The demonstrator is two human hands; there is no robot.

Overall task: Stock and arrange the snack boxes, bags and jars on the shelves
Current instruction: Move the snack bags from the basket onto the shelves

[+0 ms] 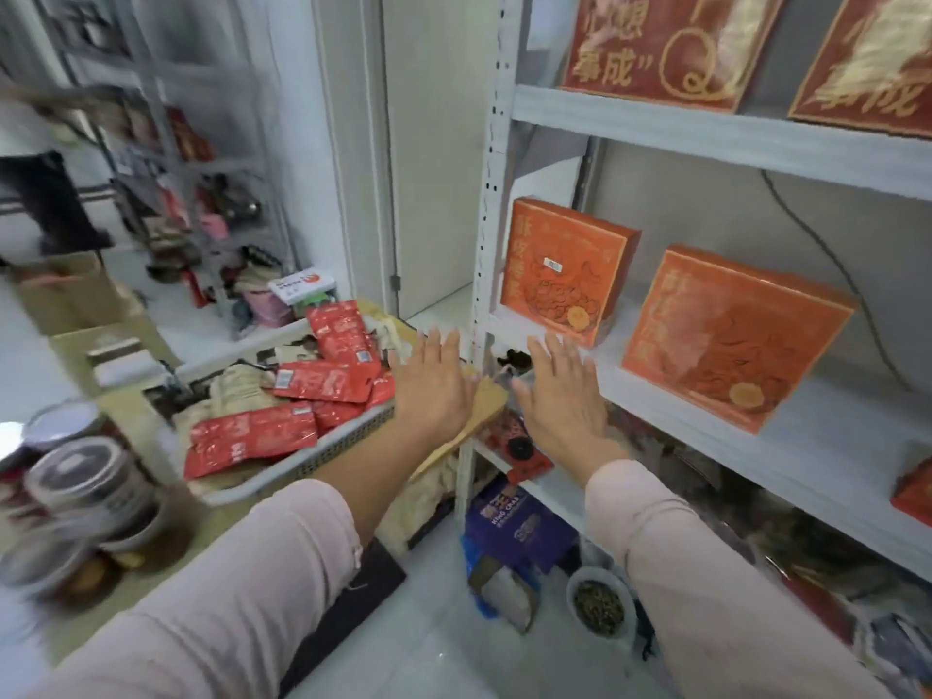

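Observation:
Two orange snack boxes stand upright on the white middle shelf (pixel 817 446), one at its left end (pixel 565 269) and a bigger-looking one (pixel 731 335) to its right. My left hand (pixel 433 391) and my right hand (pixel 560 401) are both stretched out flat with straight fingers, holding nothing. They hover in front of the shelf's left post (pixel 484 274), just short of the left box. A white basket (pixel 312 456) of red snack bags (pixel 323 383) sits to the left, under my left forearm. Dark-lidded jars (pixel 96 476) stand at the far left.
Large red gift boxes (pixel 665 42) fill the top shelf. The lower shelf holds dark packets, and a purple box (pixel 509 522) and a bowl (pixel 600 607) sit on the floor below. Another rack (pixel 201 194) with goods stands at the back left, beside cardboard boxes (pixel 65 295).

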